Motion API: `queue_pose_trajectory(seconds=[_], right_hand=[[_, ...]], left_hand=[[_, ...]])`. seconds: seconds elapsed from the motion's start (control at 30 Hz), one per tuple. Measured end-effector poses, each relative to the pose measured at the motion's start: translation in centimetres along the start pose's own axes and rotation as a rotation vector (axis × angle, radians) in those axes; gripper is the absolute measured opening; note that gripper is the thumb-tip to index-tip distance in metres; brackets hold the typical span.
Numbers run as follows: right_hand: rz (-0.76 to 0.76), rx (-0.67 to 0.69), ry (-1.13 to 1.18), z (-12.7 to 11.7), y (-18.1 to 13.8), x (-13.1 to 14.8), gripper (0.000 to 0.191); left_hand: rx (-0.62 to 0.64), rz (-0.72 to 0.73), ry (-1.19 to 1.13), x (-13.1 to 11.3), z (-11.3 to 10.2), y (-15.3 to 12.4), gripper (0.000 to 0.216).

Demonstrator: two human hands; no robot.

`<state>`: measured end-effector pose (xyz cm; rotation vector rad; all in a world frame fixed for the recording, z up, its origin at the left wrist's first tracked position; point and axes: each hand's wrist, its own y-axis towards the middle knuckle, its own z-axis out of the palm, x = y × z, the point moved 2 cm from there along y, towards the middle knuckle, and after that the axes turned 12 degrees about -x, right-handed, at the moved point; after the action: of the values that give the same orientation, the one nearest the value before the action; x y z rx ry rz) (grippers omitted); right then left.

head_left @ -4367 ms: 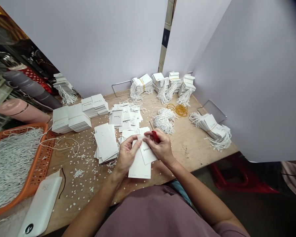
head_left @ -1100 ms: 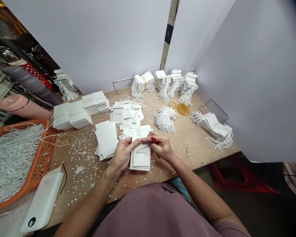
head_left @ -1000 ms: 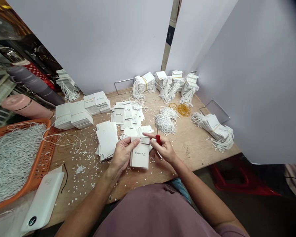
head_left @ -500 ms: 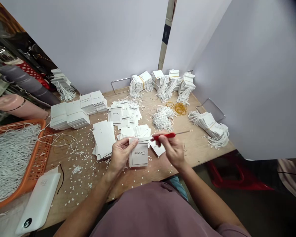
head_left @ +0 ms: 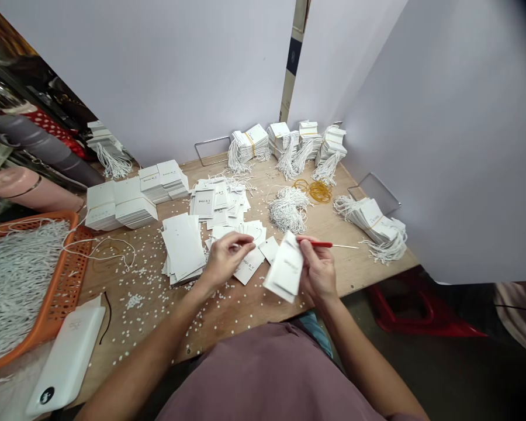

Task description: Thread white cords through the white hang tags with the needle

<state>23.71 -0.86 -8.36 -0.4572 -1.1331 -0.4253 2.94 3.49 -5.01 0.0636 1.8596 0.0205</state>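
Observation:
In my right hand (head_left: 319, 273) are a white hang tag (head_left: 288, 263), tilted and slightly blurred, and a red-handled tool (head_left: 319, 244) with a thin metal shaft pointing right. The exact kind of tool tip is too small to make out. My left hand (head_left: 222, 258) is at the near side of the tag pile, thumb and index finger drawn together; whether a string is between them cannot be made out. Beneath and beside those fingers lie printed hang tags (head_left: 249, 268). A stack of blank-faced tags (head_left: 184, 248) rests just left of my left hand.
Loose white strings (head_left: 288, 209) and yellow rubber bands (head_left: 319, 191) lie mid-table. Banded, strung tag bundles (head_left: 251, 142) line the back, with another bundle (head_left: 377, 225) at right. An orange basket (head_left: 65, 280) of strings and a white power bank (head_left: 68, 356) are left. White paper dots litter the tabletop.
The hang tag has passed from my left hand to my right, moving right. My left hand has let go of it, and the red-handled tool has shifted slightly right.

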Motion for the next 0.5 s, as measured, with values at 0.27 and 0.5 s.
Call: queue_pose_trajectory(seconds=[0.27, 0.5], right_hand=[[0.056, -0.021, 0.054, -1.0, 1.4, 1.2, 0.019], [0.051, 0.012, 0.055, -0.2, 1.9, 0.9, 0.018]], left_hand=[[0.002, 0.194, 0.557, 3.3, 3.6, 5.3, 0.016], [0.039, 0.174, 0.365, 2.0, 2.5, 4.5, 0.01]])
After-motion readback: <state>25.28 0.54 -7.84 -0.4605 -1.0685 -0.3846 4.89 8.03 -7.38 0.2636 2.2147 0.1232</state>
